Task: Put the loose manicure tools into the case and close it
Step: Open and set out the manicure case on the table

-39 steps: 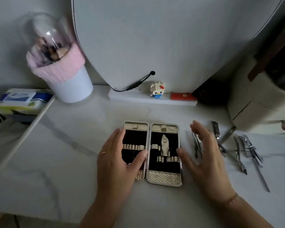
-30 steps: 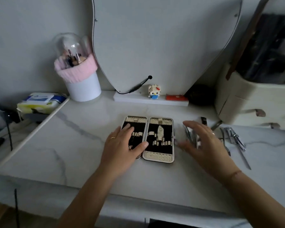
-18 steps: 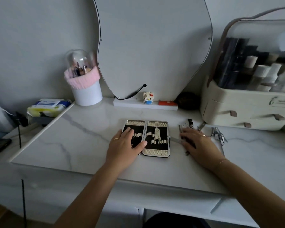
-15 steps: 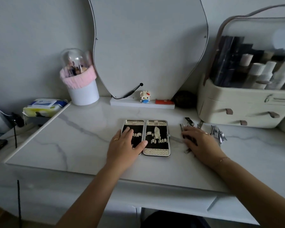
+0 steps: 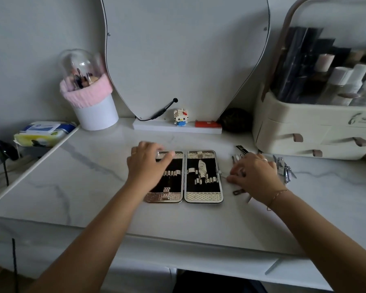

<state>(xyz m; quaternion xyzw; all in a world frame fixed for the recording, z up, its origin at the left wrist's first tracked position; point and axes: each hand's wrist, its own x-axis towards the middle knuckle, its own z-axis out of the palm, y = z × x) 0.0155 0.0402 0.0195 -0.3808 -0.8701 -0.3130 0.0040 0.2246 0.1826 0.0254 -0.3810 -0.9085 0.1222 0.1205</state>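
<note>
The manicure case (image 5: 203,196) lies open and flat mid-table, with black lining and gold mesh ends. One pale tool (image 5: 202,170) sits in the straps of its right half. My left hand (image 5: 146,166) rests palm down on the left half, fingertips near its far edge. My right hand (image 5: 255,176) lies palm down over the loose metal tools just right of the case, fingers bent onto them. Tool ends (image 5: 239,191) stick out beneath it. Nail clippers (image 5: 283,168) lie beyond my knuckles. No tool is lifted.
A cream cosmetics organiser (image 5: 308,132) with drawers stands at the back right. A mirror (image 5: 186,56) leans on the wall, with a small figurine (image 5: 180,117) on its base. At the back left are a brush holder (image 5: 94,111) and a wipes pack (image 5: 43,132).
The camera pulled back and tilted up. My left hand slid from the case's lower left to its upper left. My right hand came down on the loose tools.
</note>
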